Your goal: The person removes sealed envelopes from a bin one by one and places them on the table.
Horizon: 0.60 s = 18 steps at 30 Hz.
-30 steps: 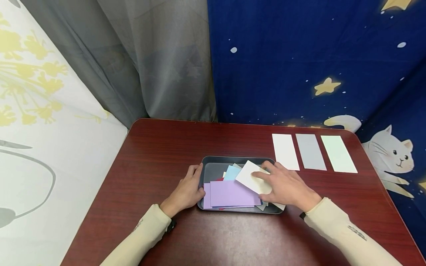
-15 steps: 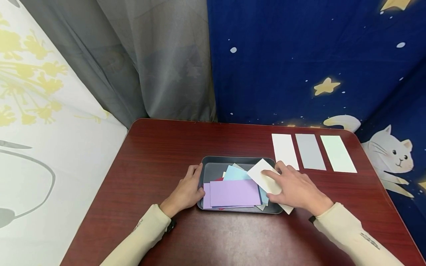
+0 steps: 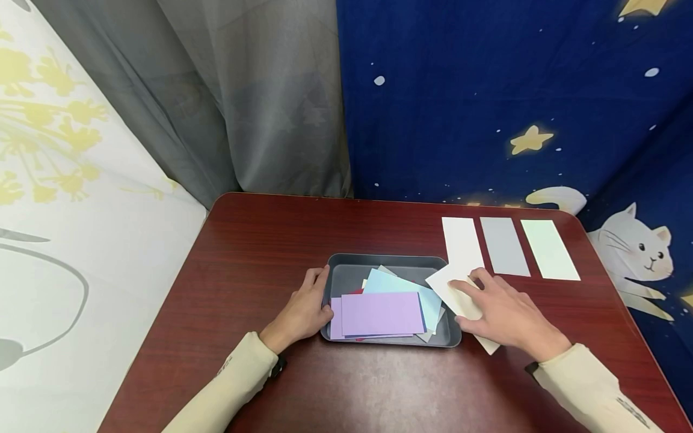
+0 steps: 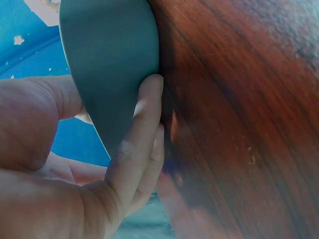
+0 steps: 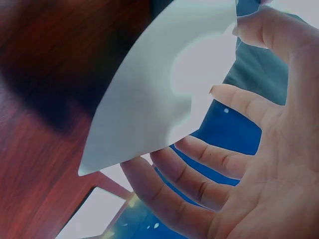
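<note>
My right hand (image 3: 509,316) pinches a cream paper card (image 3: 457,297) by its edges, thumb on one side and fingers on the other. The card hangs tilted at the right end of a dark grey tray (image 3: 346,264), overlapping its rim in the head view. In the right wrist view the held card (image 5: 144,99) bows slightly. At the tray's left end my left hand (image 3: 303,310) grips the wall, with fingers (image 4: 137,139) against the outside. Inside the tray lie purple cards (image 3: 381,314), a light blue card (image 3: 397,285) and partly hidden red and pale ones.
Three cards stand in a row at the table's back right: a white card (image 3: 462,240), a grey card (image 3: 505,246) and a pale green card (image 3: 550,249). The reddish-brown table (image 3: 260,252) has curtains (image 3: 281,120) behind it.
My right hand has carried the cream card rightward, from over the tray to past its right rim, uncovering more of the light blue card. My left hand has stayed on the tray.
</note>
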Each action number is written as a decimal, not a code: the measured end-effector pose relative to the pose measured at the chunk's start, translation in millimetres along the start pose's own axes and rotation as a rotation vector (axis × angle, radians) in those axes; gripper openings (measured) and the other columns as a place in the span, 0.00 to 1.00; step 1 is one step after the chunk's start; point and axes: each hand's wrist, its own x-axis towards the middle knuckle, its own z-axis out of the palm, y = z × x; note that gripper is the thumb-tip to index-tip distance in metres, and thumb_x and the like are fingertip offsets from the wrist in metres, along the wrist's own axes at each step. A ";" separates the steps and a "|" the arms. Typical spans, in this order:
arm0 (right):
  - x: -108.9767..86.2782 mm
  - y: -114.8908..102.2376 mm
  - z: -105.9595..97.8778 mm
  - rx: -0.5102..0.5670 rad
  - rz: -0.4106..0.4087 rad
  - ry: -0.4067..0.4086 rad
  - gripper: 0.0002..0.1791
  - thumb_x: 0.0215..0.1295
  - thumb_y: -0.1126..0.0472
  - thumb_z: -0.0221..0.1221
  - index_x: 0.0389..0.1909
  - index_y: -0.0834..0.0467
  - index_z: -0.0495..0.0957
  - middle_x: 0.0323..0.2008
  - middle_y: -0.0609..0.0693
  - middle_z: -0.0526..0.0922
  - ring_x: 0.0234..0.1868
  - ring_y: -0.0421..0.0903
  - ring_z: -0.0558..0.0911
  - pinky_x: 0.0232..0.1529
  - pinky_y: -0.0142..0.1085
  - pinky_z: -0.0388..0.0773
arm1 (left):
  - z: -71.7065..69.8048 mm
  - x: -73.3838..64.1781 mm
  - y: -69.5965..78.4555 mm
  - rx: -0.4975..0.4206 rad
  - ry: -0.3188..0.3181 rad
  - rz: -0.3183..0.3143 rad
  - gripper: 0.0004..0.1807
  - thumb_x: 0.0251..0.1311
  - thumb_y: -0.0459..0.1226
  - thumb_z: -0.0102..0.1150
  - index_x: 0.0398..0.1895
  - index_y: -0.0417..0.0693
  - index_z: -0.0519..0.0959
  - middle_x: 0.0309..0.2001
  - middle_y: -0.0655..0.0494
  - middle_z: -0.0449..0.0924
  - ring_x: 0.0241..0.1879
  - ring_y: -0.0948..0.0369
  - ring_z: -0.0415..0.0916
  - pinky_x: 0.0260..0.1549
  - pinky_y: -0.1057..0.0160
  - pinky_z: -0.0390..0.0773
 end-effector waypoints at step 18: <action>-20.2 24.1 9.9 0.051 0.106 0.011 0.37 0.66 0.42 0.71 0.73 0.51 0.77 0.59 0.65 0.73 0.40 0.55 0.77 0.25 0.45 0.73 | -1.2 -0.1 0.9 -0.016 -0.013 -0.010 0.49 0.65 0.26 0.62 0.88 0.34 0.53 0.78 0.43 0.61 0.21 0.60 0.68 0.28 0.59 0.74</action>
